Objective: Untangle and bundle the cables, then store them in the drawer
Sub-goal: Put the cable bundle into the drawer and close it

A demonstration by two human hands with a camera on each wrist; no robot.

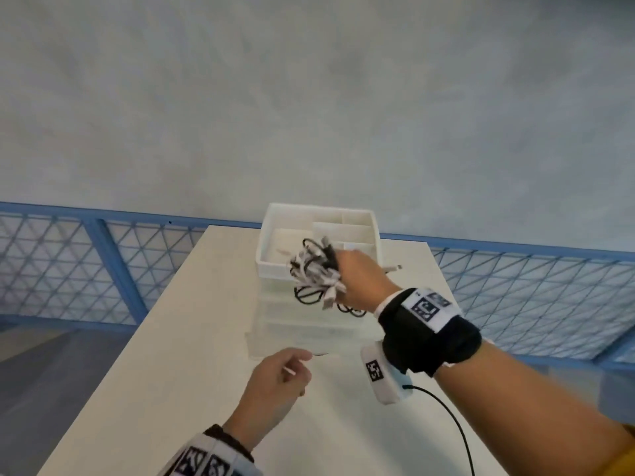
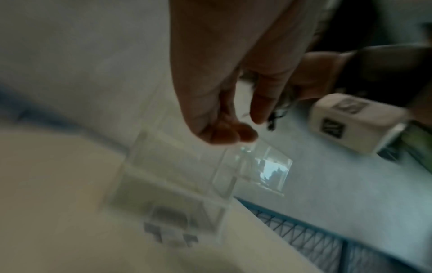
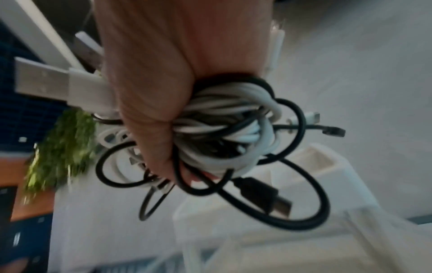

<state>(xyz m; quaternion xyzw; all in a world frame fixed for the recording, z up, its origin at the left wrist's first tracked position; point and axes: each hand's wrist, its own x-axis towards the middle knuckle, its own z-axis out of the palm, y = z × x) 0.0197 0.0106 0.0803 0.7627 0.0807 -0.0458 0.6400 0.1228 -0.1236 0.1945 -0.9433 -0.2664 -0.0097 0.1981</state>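
The right hand [image 1: 357,280] grips a bundle of cables [image 1: 314,273] above the white organizer tray [image 1: 271,235] on the table [image 1: 171,338]. The left hand [image 1: 275,383] pinches something thin near the clear drawer unit [image 1: 309,324]; a blue mesh fence [image 1: 68,262] stands behind.

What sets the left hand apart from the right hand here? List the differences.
The right hand grips a bundle of black and white cables; the left hand grips no bundle.
The right hand is raised over the white organizer; the left hand sits lower, by the clear drawer unit.
The right hand's fingers wrap tightly; the left hand's curl loosely.
Both wear marker-tagged wrist bands.
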